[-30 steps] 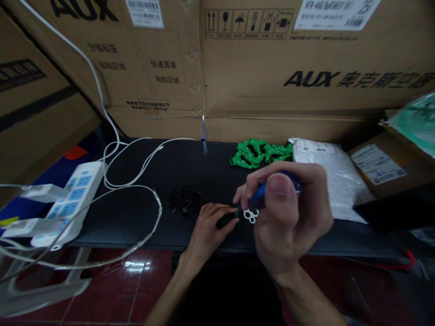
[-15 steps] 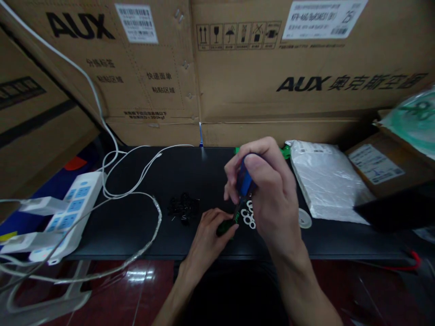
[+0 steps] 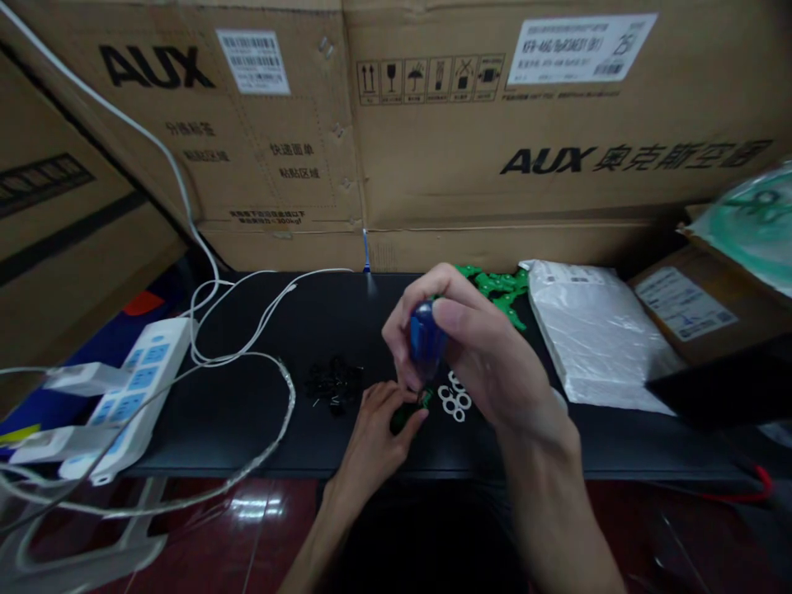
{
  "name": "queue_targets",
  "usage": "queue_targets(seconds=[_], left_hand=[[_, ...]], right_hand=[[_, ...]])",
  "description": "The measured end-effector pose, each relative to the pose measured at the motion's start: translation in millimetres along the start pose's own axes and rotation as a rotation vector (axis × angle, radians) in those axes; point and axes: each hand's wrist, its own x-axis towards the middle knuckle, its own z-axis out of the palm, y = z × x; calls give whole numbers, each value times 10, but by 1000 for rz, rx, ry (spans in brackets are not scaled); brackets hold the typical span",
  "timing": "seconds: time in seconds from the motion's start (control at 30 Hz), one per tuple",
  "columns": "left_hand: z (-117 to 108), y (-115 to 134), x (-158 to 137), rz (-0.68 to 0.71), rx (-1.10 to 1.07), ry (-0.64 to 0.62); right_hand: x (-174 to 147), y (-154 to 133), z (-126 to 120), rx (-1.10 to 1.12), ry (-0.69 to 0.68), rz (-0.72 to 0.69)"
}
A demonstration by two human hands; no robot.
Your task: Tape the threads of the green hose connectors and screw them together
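- The left hand (image 3: 382, 422) pinches a small green plastic piece (image 3: 426, 398), toward six o'clock of the black worktop (image 3: 346, 330).
- The right hand (image 3: 479, 346) grips a blue translucent handle (image 3: 426, 337), at the piece's twelve o'clock.
- White flat rings (image 3: 455, 403): three o'clock.

power strip (image 3: 137, 381), left | AUX carton (image 3: 433, 186), behind | white package (image 3: 597, 342), right

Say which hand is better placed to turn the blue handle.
Likely the right hand: its grip is around the handle, while the left hand holds the green part below.
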Motion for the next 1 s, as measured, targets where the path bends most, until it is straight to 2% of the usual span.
queue_targets(seconds=[0.1, 0.13, 0.17, 0.2, 0.3, 0.33, 0.37, 0.4, 0.43, 0.5, 0.6, 0.63, 0.67, 0.7, 0.73, 0.83, 0.87, 0.9, 0.93, 1.0], left_hand=[[-23, 16, 13, -2, -7, -18], [-26, 11, 14, 1, -10, -23], [-27, 0, 14, 5, -13, -26], [-25, -13, 13, 9, -14, -25], [-9, -51, 5, 22, -5, -11], [-3, -57, 2, 26, 0, -7], [3, -58, -1, 30, 6, -3], [8, -54, -5, 33, 13, -1], [12, -48, -9, 36, 21, 1], [18, -34, -18, 42, 37, 3], [26, -30, -30, 73, 81, 2], [28, -36, -33, 84, 96, 2], [29, -43, -36, 93, 108, 1], [31, -51, -39, 100, 117, 2], [31, -58, -42, 106, 119, 3], [32, -61, -49, 123, 118, 19], [31, -52, -49, 125, 119, 29], [29, -40, -48, 125, 122, 38], [28, -25, -45, 124, 126, 47], [24, 7, -36, 122, 129, 64]], right_hand=[[-146, 94, 258, -144, 516, -301], [-168, 125, 289, -159, 586, -377], [-170, 147, 279, -166, 564, -402], [-152, 157, 229, -165, 445, -371], [-24, 111, -55, -55, -239, -138], [22, 79, -142, 26, -398, -90], [60, 49, -199, 96, -460, -50], [85, 25, -216, 129, -428, -28], [93, 14, -190, 114, -305, -25], [63, 35, -29, -27, 78, -86], [-43, 153, 288, -185, 600, -314], [-69, 196, 352, -191, 704, -387], [-80, 231, 377, -173, 727, -426], [-73, 254, 360, -133, 647, -422], [-50, 261, 304, -78, 471, -372], [85, 201, 24, 151, -321, -100], [129, 165, -54, 215, -459, -43], [162, 129, -100, 252, -504, -6], [178, 100, -107, 258, -457, 11], [159, 74, -8, 161, -193, -19]])
